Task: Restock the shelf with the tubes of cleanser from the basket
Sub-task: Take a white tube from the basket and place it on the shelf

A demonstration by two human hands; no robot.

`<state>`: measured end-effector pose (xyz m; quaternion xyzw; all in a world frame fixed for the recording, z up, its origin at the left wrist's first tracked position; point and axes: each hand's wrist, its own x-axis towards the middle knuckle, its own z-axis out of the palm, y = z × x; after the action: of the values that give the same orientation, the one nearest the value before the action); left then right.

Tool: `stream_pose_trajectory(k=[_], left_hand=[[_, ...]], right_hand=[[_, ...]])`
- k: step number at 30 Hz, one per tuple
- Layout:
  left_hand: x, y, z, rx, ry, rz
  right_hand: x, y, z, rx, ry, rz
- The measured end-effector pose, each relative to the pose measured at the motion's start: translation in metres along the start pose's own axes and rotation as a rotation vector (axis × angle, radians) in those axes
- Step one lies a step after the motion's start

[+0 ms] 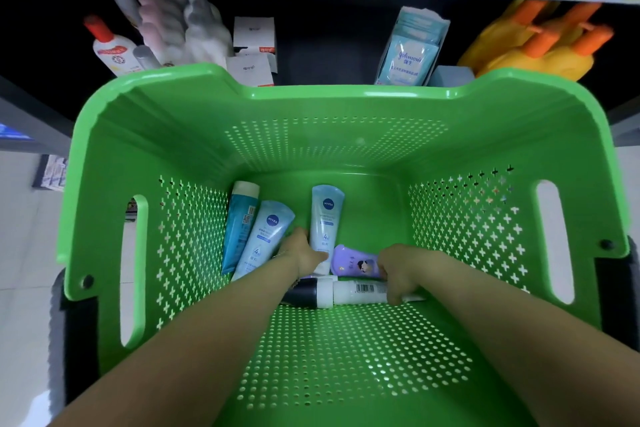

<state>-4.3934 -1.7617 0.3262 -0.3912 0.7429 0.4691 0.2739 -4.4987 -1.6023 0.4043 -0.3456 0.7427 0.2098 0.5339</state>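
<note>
Tubes of cleanser (325, 218) lie loose at the green basket (346, 104) bottom, so left hand (304, 250) closes on one while right hand (401, 274) wraps a white tube (360, 291), probably grabbing two per trip.

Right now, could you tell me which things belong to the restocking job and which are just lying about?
Job:
- green basket
- two pale blue Nivea tubes
- teal tube
- white tube under the right hand
- left hand

Lying about:
- purple pouch
- shelf's orange-capped yellow bottles
- Johnson's packets
</note>
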Motion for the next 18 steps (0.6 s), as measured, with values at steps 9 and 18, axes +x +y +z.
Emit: stream_pose_trajectory(k=[9,18], left_hand=[[0.000,0.006,0.004,0.084,0.025,0.009],[-0.003,0.010,-0.002,0.043,-0.020,-0.021]], right_hand=[[0.008,0.013,0.007,-0.030,-0.023,-0.017],[0.005,-0.005,0.003,-0.318,0.010,-0.061]])
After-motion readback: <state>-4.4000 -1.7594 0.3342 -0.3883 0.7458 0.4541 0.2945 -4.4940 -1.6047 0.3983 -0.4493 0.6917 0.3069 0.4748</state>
